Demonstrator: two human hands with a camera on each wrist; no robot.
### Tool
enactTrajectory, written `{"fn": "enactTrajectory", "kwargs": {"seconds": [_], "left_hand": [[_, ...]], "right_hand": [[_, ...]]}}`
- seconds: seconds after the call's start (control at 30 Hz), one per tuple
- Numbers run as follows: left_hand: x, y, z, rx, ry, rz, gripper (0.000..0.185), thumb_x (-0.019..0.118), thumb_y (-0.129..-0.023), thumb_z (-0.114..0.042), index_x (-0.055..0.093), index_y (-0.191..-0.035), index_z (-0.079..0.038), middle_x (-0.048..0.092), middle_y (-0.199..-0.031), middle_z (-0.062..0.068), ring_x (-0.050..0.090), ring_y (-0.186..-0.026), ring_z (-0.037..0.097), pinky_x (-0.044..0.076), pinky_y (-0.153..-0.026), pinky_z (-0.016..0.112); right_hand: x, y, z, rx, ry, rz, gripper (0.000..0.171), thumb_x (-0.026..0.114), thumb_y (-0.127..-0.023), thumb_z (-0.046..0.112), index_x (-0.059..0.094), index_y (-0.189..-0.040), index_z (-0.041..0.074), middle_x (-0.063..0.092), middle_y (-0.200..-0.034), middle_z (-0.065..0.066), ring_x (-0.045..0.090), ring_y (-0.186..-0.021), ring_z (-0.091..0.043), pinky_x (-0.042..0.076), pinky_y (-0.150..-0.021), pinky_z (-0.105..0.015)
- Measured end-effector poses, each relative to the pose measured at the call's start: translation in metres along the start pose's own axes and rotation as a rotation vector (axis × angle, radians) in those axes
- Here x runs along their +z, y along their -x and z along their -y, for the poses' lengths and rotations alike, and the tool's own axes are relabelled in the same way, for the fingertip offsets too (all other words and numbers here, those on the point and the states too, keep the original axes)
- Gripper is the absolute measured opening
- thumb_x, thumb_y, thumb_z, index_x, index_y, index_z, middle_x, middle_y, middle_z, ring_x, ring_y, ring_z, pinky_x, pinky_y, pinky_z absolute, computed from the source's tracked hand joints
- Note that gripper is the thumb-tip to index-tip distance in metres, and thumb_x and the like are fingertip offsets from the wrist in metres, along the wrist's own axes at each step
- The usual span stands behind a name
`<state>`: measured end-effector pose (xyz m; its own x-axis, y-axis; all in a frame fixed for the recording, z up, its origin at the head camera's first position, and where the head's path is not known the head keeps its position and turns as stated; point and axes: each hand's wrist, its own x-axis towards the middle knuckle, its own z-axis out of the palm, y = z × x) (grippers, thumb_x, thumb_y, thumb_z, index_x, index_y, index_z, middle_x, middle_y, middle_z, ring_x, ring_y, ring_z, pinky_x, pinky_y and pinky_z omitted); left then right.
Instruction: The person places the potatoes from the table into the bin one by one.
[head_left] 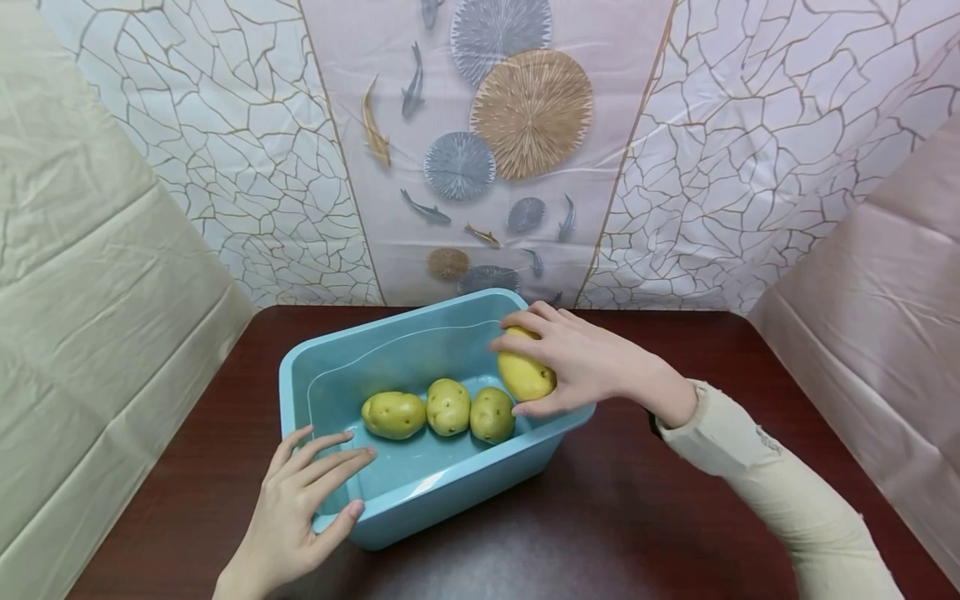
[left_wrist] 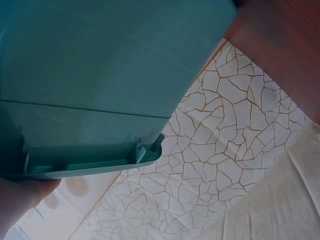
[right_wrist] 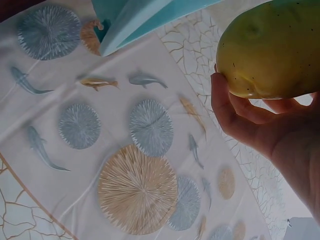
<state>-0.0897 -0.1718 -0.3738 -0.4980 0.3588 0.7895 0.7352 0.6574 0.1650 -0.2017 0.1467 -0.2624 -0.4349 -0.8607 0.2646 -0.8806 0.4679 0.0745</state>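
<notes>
1. My right hand (head_left: 581, 358) grips a yellow potato (head_left: 528, 377) — it's at the blue bin's (head_left: 465, 492) right end.
2. My left hand (head_left: 300, 492) — fingers spread, at bin's left rim.
3. Three greener potatoes (head_left: 448, 407) lie inside; bin's on bench (head_left: 660, 517).

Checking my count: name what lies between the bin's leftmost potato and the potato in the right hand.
Head view: a second potato and a third potato, both in the blue bin.
</notes>
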Motion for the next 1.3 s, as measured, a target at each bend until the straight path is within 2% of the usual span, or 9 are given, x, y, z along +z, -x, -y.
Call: {"fn": "enactTrajectory", "kwargs": {"seconds": [0.47, 0.8, 1.3], "left_hand": [[0.0, 0.001, 0.0, -0.007, -0.004, 0.015, 0.037, 0.045, -0.088, -0.041, 0.065, -0.108, -0.017, 0.068, -0.097, -0.003, 0.054, -0.102, 0.018, 0.022, -0.101, 0.039], [0.0, 0.0, 0.0, -0.007, -0.002, 0.013, 0.037, 0.045, -0.088, -0.041, 0.065, -0.108, -0.017, 0.068, -0.097, -0.003, 0.055, -0.102, 0.018, 0.022, -0.102, 0.038], [0.0, 0.0, 0.0, -0.001, -0.001, 0.01, 0.037, 0.045, -0.088, -0.041, 0.065, -0.107, -0.017, 0.068, -0.097, -0.002, 0.055, -0.101, 0.018, 0.022, -0.102, 0.039]], "right_hand": [[-0.006, -0.015, 0.002, -0.03, 0.004, 0.049, 0.06, 0.062, -0.068, 0.058, 0.051, -0.117, 0.025, 0.049, -0.115, -0.001, 0.041, -0.097, -0.016, 0.039, -0.073, -0.03], [-0.007, -0.023, -0.001, -0.054, 0.013, 0.048, 0.062, 0.065, -0.066, 0.056, 0.051, -0.117, 0.023, 0.049, -0.114, -0.004, 0.043, -0.097, -0.021, 0.04, -0.072, -0.034], [-0.006, -0.035, -0.003, -0.034, 0.078, 0.078, 0.061, 0.064, -0.068, 0.057, 0.051, -0.117, 0.023, 0.048, -0.117, -0.007, 0.041, -0.098, -0.023, 0.04, -0.069, -0.037]]}}
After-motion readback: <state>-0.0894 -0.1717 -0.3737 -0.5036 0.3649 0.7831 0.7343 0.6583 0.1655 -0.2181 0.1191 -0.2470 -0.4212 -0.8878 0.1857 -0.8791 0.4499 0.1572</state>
